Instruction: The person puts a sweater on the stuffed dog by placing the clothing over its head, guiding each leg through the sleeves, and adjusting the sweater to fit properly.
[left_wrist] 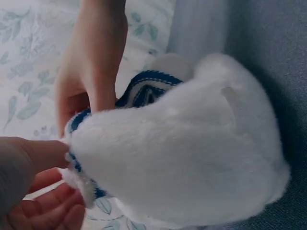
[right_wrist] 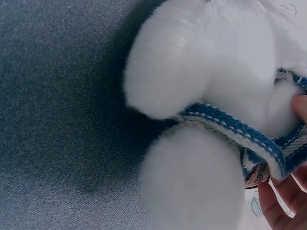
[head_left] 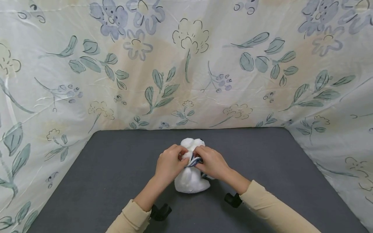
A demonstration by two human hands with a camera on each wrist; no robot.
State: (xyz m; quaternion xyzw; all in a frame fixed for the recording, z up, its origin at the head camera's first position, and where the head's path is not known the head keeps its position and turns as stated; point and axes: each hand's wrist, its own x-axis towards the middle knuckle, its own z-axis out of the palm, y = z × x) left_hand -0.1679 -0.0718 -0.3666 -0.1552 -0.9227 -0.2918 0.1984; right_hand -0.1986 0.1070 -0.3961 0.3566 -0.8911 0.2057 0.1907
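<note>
A white plush toy [head_left: 190,184] sits upright on the table, its back or side turned to the left wrist camera. A blue-and-white knitted scarf [head_left: 194,161] lies around its neck, with a loop hanging off the body in the right wrist view. My left hand [head_left: 169,163] pinches the scarf at the neck between thumb and fingers; in the left wrist view the thumb presses on its edge. Opposite, my right hand [head_left: 214,161] holds the scarf's band with bent fingers. The toy's fur hides part of both hands' fingertips.
The dark grey table [head_left: 116,181] spreads around the toy. A floral cloth [head_left: 163,64] hangs behind and at both sides. Black wrist mounts [head_left: 160,212] sit under both cream sleeves [head_left: 131,215], close above the tabletop.
</note>
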